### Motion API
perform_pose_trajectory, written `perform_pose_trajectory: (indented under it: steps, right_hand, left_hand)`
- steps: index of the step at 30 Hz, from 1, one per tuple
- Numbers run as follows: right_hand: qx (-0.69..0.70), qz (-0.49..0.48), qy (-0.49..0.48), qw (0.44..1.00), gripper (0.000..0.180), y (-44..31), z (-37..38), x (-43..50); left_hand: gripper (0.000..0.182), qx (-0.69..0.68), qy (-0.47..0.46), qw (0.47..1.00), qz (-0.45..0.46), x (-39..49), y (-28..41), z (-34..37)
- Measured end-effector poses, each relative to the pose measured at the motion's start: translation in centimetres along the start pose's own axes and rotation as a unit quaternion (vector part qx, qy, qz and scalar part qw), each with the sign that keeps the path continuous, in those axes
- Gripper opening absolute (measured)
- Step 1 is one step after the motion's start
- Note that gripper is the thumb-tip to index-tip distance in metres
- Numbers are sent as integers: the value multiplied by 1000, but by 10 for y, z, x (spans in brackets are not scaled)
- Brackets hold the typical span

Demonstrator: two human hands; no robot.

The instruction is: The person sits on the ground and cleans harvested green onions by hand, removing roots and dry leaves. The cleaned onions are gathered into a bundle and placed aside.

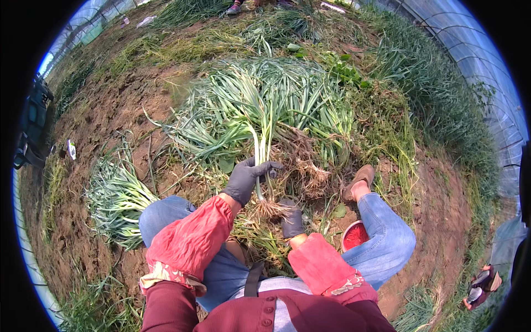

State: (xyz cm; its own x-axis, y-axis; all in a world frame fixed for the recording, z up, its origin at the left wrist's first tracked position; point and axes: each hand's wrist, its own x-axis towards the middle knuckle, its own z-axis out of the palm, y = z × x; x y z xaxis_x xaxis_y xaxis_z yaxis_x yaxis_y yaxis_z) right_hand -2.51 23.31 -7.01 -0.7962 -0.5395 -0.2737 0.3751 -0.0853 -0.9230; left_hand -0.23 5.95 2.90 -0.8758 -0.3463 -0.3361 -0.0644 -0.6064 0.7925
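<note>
My left hand point(244, 179), in a dark grey glove, is closed around a few white-stemmed allium plants point(262, 145), probably leeks or green garlic. Their long green leaves point away from me, and their stringy roots point(267, 208) hang towards me. Close by the roots is my right hand point(293, 222), also gloved; its fingers are partly hidden, so I cannot tell whether it grips anything. Just beyond my hands spreads a large heap of the same plants point(232, 99), with a clump of brown roots point(307, 170) at its near right side.
Left of my knee lies a sorted bundle point(120, 201). A small pail point(343, 240) with red contents stands by my right leg. Grassy growth point(439, 95) lines the right side beneath the plastic tunnel wall point(477, 54). A green vehicle point(35, 112) stands far left; another person point(483, 284) is lower right.
</note>
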Motion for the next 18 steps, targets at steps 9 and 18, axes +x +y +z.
perform_pose_trajectory:
  steps: [9,18]
  right_hand:
    - [104,64,13,992,24,24,-34,39]
    - [-28,-36,-41,998,13,-5,23,69]
  left_hand:
    - [48,-143,26,989,35,-36,63,-78]
    - [43,-321,-97,941,35,-83,79,-111]
